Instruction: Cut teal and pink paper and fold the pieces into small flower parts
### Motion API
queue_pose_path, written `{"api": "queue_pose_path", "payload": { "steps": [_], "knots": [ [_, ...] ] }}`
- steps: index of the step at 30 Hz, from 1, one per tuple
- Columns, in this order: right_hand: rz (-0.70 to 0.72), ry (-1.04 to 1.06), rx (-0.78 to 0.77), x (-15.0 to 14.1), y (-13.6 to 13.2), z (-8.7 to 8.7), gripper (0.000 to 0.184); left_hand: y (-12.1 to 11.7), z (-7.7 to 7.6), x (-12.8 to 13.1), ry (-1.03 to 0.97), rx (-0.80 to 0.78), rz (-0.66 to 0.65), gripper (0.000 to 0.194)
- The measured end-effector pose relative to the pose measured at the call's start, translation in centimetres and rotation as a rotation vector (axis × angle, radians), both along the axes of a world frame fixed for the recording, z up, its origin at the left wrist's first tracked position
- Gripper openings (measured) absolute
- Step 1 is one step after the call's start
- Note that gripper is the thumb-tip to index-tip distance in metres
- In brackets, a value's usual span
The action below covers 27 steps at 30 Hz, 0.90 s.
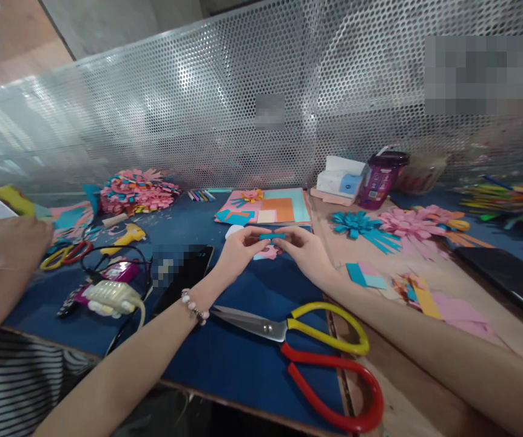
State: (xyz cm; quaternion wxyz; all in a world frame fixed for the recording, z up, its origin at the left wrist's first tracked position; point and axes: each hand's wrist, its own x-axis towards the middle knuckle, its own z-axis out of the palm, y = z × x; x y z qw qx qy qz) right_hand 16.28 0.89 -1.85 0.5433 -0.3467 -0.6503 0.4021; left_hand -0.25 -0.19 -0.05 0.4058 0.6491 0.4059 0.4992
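My left hand [239, 247] and my right hand [301, 249] meet above the blue table covering [225, 352], both pinching a small teal paper strip [272, 237] between fingertips. A bit of pink paper [268, 253] lies just under the hands. A beaded bracelet [194, 308] circles my left wrist. Large scissors [307, 340] with one yellow and one red handle lie on the table between my forearms, blades pointing left.
A dark phone [184, 273] lies left of my hands, beside a yellow glue gun [122, 238] and cables. Stacked coloured paper [270, 209], paper flowers [407, 223], a tissue box [341, 176] and purple cup [380, 179] stand behind. Another person's hand [16, 243] works at left.
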Motion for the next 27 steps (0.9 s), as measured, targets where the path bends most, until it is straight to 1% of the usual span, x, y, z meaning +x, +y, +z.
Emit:
{"api": "queue_pose_path", "payload": {
  "steps": [8, 16, 23, 27],
  "knots": [
    [0.001, -0.018, -0.002, 0.0, -0.09, 0.14, 0.024, -0.18, 0.28, 0.1, -0.003, -0.01, 0.02, 0.03],
    [0.0, -0.023, -0.02, -0.03, -0.21, 0.34, 0.025, -0.01, 0.1, 0.05, 0.024, -0.01, 0.051, 0.028],
    [0.014, -0.007, -0.035, -0.03, -0.09, 0.18, 0.024, -0.04, 0.04, 0.07, 0.036, -0.005, 0.054, 0.028],
    [0.025, -0.004, -0.042, -0.09, -0.08, 0.19, 0.025, 0.09, -0.18, 0.03, 0.003, -0.015, 0.033, 0.029]
  ]
}}
